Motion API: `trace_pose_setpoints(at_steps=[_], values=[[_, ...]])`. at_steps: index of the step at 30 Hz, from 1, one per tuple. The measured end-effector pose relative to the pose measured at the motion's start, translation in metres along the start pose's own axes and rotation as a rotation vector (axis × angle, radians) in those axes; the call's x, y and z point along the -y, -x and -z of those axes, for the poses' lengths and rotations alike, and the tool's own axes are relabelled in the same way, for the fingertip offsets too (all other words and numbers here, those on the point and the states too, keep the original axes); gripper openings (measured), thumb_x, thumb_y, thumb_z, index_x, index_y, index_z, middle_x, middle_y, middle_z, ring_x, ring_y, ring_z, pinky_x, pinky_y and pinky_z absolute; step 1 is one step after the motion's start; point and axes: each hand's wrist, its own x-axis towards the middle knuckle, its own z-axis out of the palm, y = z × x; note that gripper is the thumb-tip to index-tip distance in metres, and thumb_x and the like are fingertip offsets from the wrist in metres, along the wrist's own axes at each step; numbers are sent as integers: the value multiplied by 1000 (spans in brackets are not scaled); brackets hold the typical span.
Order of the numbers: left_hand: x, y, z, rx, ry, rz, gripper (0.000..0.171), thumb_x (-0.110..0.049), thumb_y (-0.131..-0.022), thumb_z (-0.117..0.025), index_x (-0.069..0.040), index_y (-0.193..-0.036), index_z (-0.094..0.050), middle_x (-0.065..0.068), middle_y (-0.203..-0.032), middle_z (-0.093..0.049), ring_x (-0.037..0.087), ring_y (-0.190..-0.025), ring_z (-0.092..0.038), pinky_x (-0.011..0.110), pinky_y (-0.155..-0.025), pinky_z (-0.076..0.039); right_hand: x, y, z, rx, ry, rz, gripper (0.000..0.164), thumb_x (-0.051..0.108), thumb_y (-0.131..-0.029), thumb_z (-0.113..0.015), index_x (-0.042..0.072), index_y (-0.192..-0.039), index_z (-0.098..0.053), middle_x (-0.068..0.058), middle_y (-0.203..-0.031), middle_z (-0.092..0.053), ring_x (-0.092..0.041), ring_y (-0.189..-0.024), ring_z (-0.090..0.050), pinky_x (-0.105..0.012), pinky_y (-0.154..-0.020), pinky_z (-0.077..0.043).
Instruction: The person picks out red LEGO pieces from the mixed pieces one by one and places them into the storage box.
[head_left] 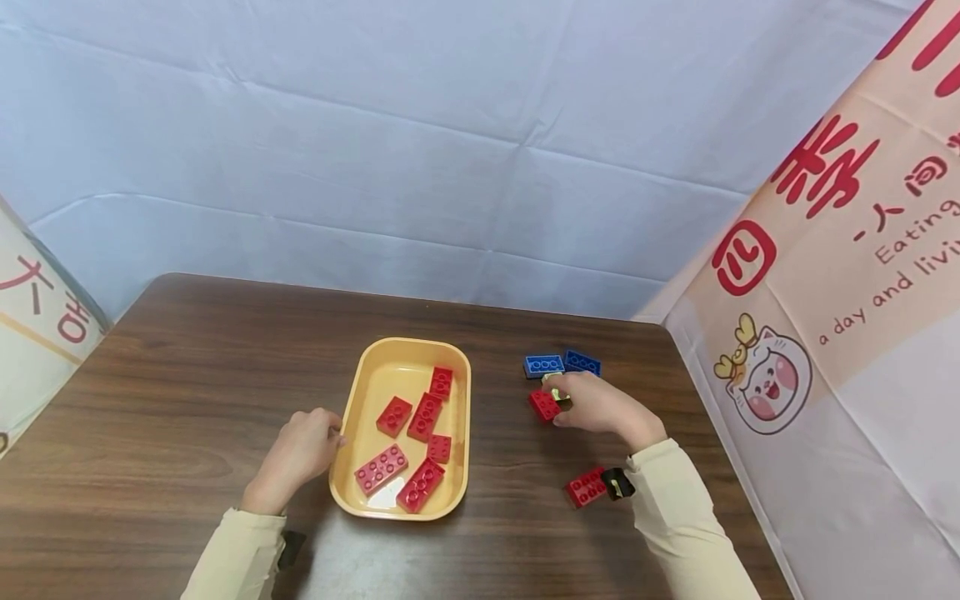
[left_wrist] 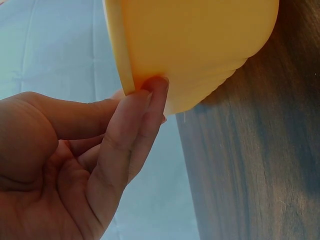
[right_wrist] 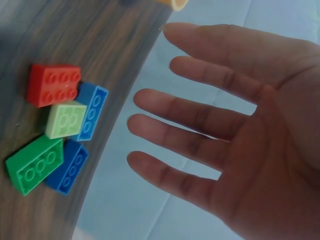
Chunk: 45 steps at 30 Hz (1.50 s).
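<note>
My left hand pinches the left rim of a yellow tray; the left wrist view shows thumb and fingers on the tray's edge. Inside the tray lie several red bricks, among them a large one. My right hand hovers over a cluster of bricks, its fingers extended and spread in the right wrist view, holding nothing. The cluster has a red brick, a light green brick, a green brick and two blue bricks. In the head view the hand hides the green one.
Another red brick lies on the brown wooden table beside my right wrist, next to a dark wrist-worn device. Pale cloth hangs behind the table, and a printed cloth hangs along its right side.
</note>
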Motion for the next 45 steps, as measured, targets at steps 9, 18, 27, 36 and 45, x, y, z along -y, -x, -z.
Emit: trace_pose_setpoints(at_steps=[9, 18, 27, 36, 45], values=[[1, 0, 0, 4, -5, -6, 10, -5, -79, -62, 2, -84, -65, 11, -69, -59, 20, -58, -47, 36, -52, -44, -9, 6, -3, 9, -35, -51, 38, 10, -75, -68, 4, -111, -56, -11, -100, -60, -24, -88, -53, -44, -77, -49], [1, 0, -2, -30, -20, -26, 5, -4, -77, -62, -1, -77, -65, 8, -63, -56, 20, -56, -46, 36, -51, -42, -17, 16, -9, 5, -70, -46, 36, 9, -76, -68, 2, -109, -57, -13, -105, -60, -28, -93, -54, -46, -77, -49], [1, 0, -1, -7, -13, -17, 7, -5, -78, -62, 1, -81, -65, 8, -65, -56, 19, -56, -46, 36, -50, -42, -30, 28, -34, 0, -121, -67, 39, 7, -73, -69, 2, -110, -57, -18, -112, -58, -34, -105, -50, -52, -86, -44], [-1, 1, 0, -10, -8, -15, 7, -4, -78, -62, 1, -81, -65, 8, -64, -55, 19, -55, -46, 35, -50, -42, -44, 39, -61, 30, -149, -130, 43, 10, -66, -73, 4, -106, -59, -15, -107, -54, -36, -103, -43, -57, -83, -42], [-1, 2, 0, -12, -10, -10, 7, -4, -77, -63, 1, -81, -65, 8, -65, -57, 19, -56, -47, 36, -51, -43, -55, 43, -80, 63, -195, -166, 46, 16, -62, -77, 8, -102, -59, -10, -100, -50, -29, -95, -41, -54, -80, -42]])
